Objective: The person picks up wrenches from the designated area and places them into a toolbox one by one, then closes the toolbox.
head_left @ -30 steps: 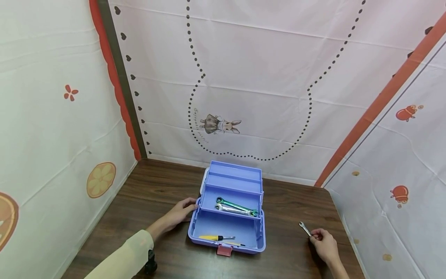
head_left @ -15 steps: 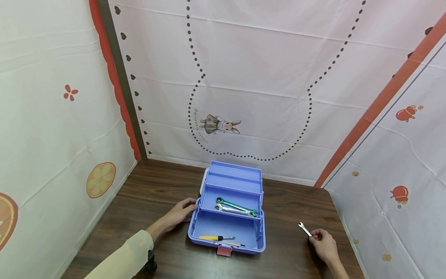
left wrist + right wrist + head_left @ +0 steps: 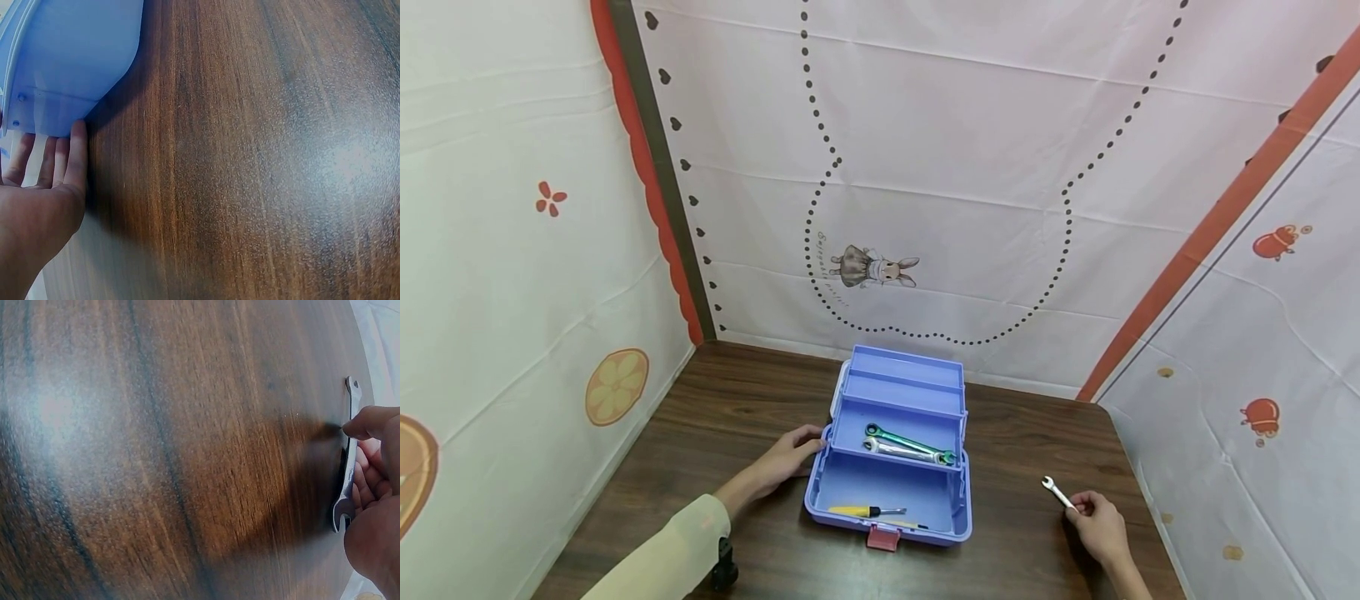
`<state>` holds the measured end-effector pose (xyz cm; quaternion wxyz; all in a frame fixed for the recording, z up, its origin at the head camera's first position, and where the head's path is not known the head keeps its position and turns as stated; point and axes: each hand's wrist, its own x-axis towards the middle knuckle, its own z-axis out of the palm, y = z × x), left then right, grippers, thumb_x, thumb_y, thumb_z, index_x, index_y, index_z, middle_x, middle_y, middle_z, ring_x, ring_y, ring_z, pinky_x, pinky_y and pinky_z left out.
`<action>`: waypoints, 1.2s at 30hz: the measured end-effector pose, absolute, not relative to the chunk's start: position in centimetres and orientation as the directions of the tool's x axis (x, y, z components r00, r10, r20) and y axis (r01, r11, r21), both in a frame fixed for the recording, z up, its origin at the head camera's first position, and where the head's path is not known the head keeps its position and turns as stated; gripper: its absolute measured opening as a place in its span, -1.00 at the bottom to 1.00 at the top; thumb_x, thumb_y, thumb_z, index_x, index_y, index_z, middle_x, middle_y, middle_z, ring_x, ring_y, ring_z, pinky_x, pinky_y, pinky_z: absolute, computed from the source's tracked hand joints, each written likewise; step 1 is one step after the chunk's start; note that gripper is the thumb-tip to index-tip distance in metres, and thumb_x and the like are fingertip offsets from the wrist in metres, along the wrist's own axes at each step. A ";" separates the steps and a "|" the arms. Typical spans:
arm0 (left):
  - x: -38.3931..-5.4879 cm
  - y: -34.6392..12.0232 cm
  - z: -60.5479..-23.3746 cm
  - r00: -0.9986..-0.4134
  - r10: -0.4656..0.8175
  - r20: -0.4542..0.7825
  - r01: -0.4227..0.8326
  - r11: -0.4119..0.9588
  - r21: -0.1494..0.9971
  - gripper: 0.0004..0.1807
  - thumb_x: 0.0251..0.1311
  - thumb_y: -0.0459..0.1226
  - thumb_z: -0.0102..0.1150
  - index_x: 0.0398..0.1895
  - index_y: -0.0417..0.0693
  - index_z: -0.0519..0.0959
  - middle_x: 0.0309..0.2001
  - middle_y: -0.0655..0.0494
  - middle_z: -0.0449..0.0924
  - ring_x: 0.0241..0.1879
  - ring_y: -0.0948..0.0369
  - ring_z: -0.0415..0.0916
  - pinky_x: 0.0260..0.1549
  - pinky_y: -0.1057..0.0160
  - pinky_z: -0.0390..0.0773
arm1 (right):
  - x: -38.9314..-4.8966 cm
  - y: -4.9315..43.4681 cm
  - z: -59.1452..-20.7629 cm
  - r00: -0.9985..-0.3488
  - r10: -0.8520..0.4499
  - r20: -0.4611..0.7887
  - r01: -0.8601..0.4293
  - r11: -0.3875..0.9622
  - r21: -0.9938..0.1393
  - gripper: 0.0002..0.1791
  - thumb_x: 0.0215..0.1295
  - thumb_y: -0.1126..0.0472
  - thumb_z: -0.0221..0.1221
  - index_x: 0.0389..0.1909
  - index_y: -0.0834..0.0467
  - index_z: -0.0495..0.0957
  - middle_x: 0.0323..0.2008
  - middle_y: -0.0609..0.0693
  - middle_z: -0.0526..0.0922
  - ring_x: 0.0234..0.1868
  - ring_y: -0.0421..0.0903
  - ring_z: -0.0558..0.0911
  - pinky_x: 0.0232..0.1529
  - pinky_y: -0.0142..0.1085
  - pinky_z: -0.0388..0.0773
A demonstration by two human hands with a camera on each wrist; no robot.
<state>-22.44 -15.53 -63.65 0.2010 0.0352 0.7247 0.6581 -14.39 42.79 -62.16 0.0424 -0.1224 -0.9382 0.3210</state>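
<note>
A blue toolbox (image 3: 891, 481) stands with its lid up and its stepped trays raised. My left hand (image 3: 786, 458) is at the box's left side, and in the left wrist view its fairly straight fingers (image 3: 76, 156) touch the wall. A silver open-end wrench (image 3: 1057, 493) is pinched between the thumb and fingers of my right hand (image 3: 1101, 529), low over the table at right. The right wrist view shows both its ends. In the lower tray lie a green ratchet wrench (image 3: 898, 437) and silver wrenches (image 3: 898, 452). A yellow-handled screwdriver (image 3: 853, 512) lies in the bottom.
The dark wooden table (image 3: 1000, 533) carries the box near its middle. Printed white cloth (image 3: 955, 208) hangs behind and along both sides of it. A red latch (image 3: 883, 539) hangs at the box's front. A thin yellow item (image 3: 904, 525) lies beside the screwdriver.
</note>
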 end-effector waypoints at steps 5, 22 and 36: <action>-22.6 -15.5 -63.8 -0.916 0.313 -0.252 -0.222 0.128 0.967 -0.44 0.55 0.01 0.18 0.40 -0.15 0.47 0.35 -0.16 0.48 0.33 -0.08 0.47 0.12 -0.07 0.71 | -14.4 42.7 -62.1 -0.964 0.266 -0.002 0.212 0.766 -0.607 -0.85 0.24 0.34 0.33 -0.23 0.32 0.62 -0.41 -0.03 0.59 -0.38 -0.10 0.49 -0.31 -0.25 0.39; -22.5 -15.5 -63.7 -0.918 0.313 -0.244 -0.225 0.096 0.970 -0.46 0.56 -0.04 0.17 0.40 -0.19 0.46 0.31 -0.15 0.51 0.26 0.00 0.52 0.12 -0.06 0.71 | -14.1 42.7 -62.4 -0.961 0.277 0.022 0.209 0.772 -0.600 -0.83 0.18 0.30 0.31 -0.25 0.30 0.60 -0.42 -0.02 0.61 -0.38 -0.08 0.51 -0.32 -0.24 0.40; -22.5 -15.5 -63.5 -0.918 0.312 -0.245 -0.221 0.109 0.969 -0.45 0.56 -0.03 0.17 0.41 -0.19 0.46 0.31 -0.15 0.51 0.27 -0.02 0.52 0.11 -0.07 0.71 | -14.2 42.6 -62.1 -0.961 0.277 -0.005 0.222 0.758 -0.614 -0.83 0.20 0.32 0.31 -0.24 0.30 0.58 -0.39 -0.02 0.60 -0.37 -0.09 0.52 -0.32 -0.27 0.41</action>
